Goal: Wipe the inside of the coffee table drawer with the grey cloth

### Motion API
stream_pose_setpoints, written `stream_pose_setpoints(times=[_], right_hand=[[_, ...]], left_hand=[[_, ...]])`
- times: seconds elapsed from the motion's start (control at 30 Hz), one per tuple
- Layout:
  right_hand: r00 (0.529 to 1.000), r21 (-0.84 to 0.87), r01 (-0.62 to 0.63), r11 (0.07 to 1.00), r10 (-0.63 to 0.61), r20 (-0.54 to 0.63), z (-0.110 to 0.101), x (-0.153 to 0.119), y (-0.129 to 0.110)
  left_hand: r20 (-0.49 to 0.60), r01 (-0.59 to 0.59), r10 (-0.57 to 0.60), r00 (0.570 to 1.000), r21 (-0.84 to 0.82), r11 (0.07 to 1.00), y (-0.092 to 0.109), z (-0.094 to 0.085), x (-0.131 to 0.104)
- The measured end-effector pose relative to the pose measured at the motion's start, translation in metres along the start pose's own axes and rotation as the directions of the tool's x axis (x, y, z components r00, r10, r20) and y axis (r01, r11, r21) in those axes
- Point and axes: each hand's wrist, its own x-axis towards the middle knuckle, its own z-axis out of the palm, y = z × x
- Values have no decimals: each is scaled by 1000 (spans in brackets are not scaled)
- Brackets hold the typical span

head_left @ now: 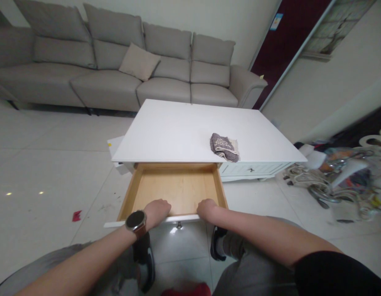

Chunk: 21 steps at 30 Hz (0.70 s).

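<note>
A wooden drawer (178,185) with a white front juts out from a white coffee table (184,127). My left hand (158,211), with a watch (136,221) on its wrist, is closed over the drawer's front edge, left of the small knob (179,225). Farther right on that same edge, my right hand (207,209) is closed too, its fingertips hidden inside the drawer. Bare wood shows across the drawer's bottom. A folded grey-brown cloth (225,147) lies on the tabletop near its front edge.
Behind the table runs a long grey sofa (165,88) with a beige cushion (139,61). Mixed clutter (341,176) covers the floor at the right. A second drawer (251,169) is closed. A red scrap (76,216) lies on the tiles at the left.
</note>
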Motion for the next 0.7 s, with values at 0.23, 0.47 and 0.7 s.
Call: stream_pose_setpoints(times=[0.23, 0.47, 0.7], right_hand=[[984, -47, 52, 998, -44, 172, -53, -9, 34], [645, 116, -267, 957, 267, -716, -103, -18, 146], [473, 289, -390, 874, 460, -751, -85, 2, 214]], left_hand=[[-51, -6, 2, 999, -88, 996, 0, -1, 0], [-48, -13, 10, 999, -64, 998, 0, -1, 0], [-20, 9, -10, 1000, -90, 996, -6, 0, 6]])
